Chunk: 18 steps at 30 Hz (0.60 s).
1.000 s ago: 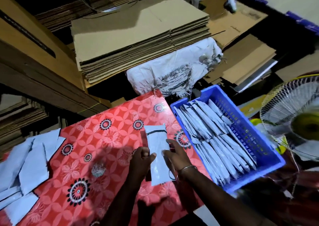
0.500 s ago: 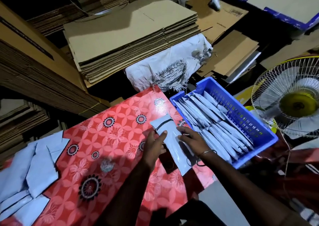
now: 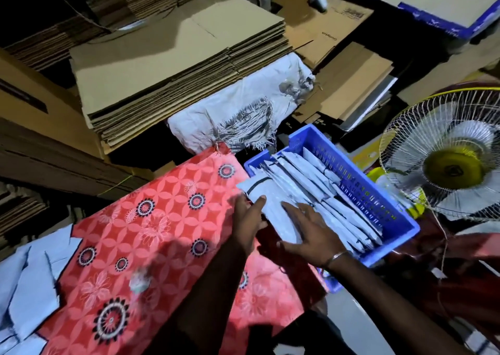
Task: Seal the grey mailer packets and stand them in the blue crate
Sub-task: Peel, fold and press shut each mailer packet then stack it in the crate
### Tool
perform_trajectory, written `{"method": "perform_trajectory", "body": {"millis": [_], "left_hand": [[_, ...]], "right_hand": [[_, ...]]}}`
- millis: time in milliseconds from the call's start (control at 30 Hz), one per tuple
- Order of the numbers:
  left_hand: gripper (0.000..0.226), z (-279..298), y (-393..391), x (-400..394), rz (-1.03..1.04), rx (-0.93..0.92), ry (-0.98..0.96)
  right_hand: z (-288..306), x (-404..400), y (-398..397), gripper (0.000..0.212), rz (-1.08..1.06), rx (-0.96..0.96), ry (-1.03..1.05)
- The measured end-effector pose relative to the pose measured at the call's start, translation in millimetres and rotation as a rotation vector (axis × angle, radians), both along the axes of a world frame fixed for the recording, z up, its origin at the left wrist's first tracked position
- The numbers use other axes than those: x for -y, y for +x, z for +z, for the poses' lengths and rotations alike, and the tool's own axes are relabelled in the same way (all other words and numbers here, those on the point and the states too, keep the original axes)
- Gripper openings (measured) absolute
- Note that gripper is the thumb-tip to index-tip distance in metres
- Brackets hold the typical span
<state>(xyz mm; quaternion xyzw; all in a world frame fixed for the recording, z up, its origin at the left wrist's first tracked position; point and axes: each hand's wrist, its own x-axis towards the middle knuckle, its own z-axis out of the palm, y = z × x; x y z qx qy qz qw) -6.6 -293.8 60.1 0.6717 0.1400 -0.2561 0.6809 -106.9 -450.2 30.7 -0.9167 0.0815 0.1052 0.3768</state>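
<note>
1. Since half a second back, the grey mailer packet (image 3: 270, 208) has travelled right, off the middle of the red floral table (image 3: 151, 227) and onto the near-left rim of the blue crate (image 3: 389, 211); both hands went with it.

2. Where is it now? Leaning across the crate's left edge, flap end with the dark strip pointing to the far-left corner, lower end between the two hands. Not yet standing.

3. Left hand (image 3: 247, 219) pinches the packet's left edge, thumb on top. Right hand (image 3: 311, 230) lies spread flat over the packet's lower half, fingers straight, a thin bangle at the wrist.

4. Inside the crate, a tight row of sealed packets (image 3: 332, 192) already leans on edge, filling most of the length. Space looks scarce at the left wall, though I can't tell how much remains.

5. Risk one, as I read it: pushing it into a crowded slot could buckle the soft packet or tip its neighbours flat.

6. Risk two: whether the flap is fully stuck is not visible; a loose one could catch on the rim and peel.

7. Risk three: let go early and it may slide back onto the table's right edge, or off it.

8. Further out, unsealed packets (image 3: 32, 281) wait at the table's near-left corner. A table fan (image 3: 446, 159) stands just right of the crate; if it is blowing, light packets could shift. Flattened cardboard stacks (image 3: 178, 65) lie beyond the far edge.
</note>
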Motion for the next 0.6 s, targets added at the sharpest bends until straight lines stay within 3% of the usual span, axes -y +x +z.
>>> {"method": "perform_trajectory", "body": {"millis": [133,300,433,600], "left_hand": [[0.055,-20,26,67,-0.029,0.012,0.101],[0.057,-36,55,122,-0.032,0.01,0.222],[0.079,-49,88,144,-0.04,0.061,0.309],[0.07,-70,124,167,-0.204,0.191,0.348]], "right_hand": [[-17,63,18,0.094,-0.085,0.071,0.026],[-38,119,36,0.085,-0.085,0.112,0.182],[-57,145,51,0.083,-0.127,0.116,0.268],[-85,166,83,0.083,-0.165,0.097,0.328]]}}
